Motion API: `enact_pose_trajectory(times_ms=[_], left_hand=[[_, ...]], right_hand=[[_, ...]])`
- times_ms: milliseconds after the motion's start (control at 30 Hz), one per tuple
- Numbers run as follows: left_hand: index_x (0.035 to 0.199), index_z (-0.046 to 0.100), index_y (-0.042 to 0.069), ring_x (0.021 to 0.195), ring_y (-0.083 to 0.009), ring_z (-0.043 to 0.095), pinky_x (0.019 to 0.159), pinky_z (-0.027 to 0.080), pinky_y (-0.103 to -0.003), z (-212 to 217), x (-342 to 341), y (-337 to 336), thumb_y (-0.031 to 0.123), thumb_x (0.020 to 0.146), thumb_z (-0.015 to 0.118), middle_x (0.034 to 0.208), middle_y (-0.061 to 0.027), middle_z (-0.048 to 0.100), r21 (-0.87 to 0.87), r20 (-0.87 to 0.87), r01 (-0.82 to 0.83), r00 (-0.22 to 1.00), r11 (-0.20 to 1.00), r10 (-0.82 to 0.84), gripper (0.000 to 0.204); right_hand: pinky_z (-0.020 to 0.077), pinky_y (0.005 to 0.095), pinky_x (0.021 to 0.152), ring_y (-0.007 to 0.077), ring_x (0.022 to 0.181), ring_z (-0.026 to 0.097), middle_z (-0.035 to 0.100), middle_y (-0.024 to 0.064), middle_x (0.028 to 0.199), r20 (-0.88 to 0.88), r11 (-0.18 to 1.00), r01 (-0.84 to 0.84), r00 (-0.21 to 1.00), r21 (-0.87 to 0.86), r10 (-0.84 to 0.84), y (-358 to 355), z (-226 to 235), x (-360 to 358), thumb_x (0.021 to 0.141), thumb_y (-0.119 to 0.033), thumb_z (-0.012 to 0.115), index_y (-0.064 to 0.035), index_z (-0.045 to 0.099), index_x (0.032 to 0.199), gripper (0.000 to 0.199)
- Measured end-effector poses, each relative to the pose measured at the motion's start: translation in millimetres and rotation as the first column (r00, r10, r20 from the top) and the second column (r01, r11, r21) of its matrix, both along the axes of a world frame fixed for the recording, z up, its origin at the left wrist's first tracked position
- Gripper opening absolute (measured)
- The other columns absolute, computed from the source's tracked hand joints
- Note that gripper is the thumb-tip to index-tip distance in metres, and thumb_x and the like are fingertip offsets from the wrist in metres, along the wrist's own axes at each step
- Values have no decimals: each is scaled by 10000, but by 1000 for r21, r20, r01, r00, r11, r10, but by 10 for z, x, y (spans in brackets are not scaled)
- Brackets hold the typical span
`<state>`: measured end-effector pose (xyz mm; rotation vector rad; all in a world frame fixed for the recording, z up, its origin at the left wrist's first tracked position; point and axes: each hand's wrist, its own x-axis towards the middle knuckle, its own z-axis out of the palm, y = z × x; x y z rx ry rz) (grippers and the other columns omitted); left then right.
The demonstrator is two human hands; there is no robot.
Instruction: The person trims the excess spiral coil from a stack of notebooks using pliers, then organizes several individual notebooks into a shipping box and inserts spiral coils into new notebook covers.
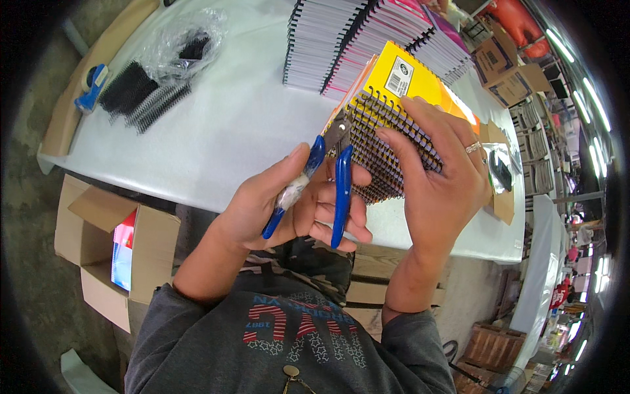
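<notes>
**Your pliers (pixel 342 197) met the coils (pixel 380 148) at their left end**

Your left hand (pixel 302 213) was wrapped around the pliers, thumb along one blue handle and fingers about the other, with the handles spread apart. Their long axis ran from your palm up and away, toward the stack's left corner. The metal head sat right at that corner; whether the jaws touched a coil or were parted, you could not tell from this view.

The notebooks (pixel 426 82), yellow-covered and piled together, were up and to the right of your left fingers, near the front of the table (pixel 223 131). Their bound edges faced you, and the coil rows slanted from the pliers' head down to the right, crossing the tool's line rather than following it.

Your right hand (pixel 449 180) clasped the stack from the right, fingers over the top cover and thumb by the coils. It was nearer their right end, while the left hand, through the pliers, was nearer the left end. Whether the stack rested on the table was hidden.
</notes>
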<state>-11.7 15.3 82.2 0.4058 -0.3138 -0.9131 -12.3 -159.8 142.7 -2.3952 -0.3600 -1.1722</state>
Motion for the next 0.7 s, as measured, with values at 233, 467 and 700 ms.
enact_pose_trajectory(times_ms=[233, 467, 700], left_hand=[[1095, 495, 14, 848, -283, 627, 702, 495, -381, 164, -70, -44, 476, 959, 305, 940, -132, 620, 521, 838, -785, 546, 335, -25, 517], [1208, 441, -41, 917, -295, 606, 817, 482, -406, -44, -41, 14, 537, 929, 315, 944, -177, 593, 301, 180, -205, 971, 931, 155, 654], [1121, 457, -39, 531, -284, 579, 485, 498, -372, -57, -22, 79, 547, 937, 209, 731, -128, 555, 238, 102, -190, 980, 952, 170, 662]], right_hand=[[494, 271, 712, 167, 807, 625, 644, 66, 895, -12, 1000, -18, 1000, -7, 18, -7, 2, -30, 614, -9, 778, -65, 688, 960, 363], [501, 284, 716, 158, 825, 617, 635, 41, 920, -9, 993, 24, 1000, -112, -26, 6, 9, -23, 597, -27, 791, -99, 678, 992, 416], [499, 276, 711, 151, 818, 617, 639, 44, 900, 1, 996, 19, 1000, -83, -19, -7, -4, -24, 607, -33, 789, -99, 686, 978, 390]])
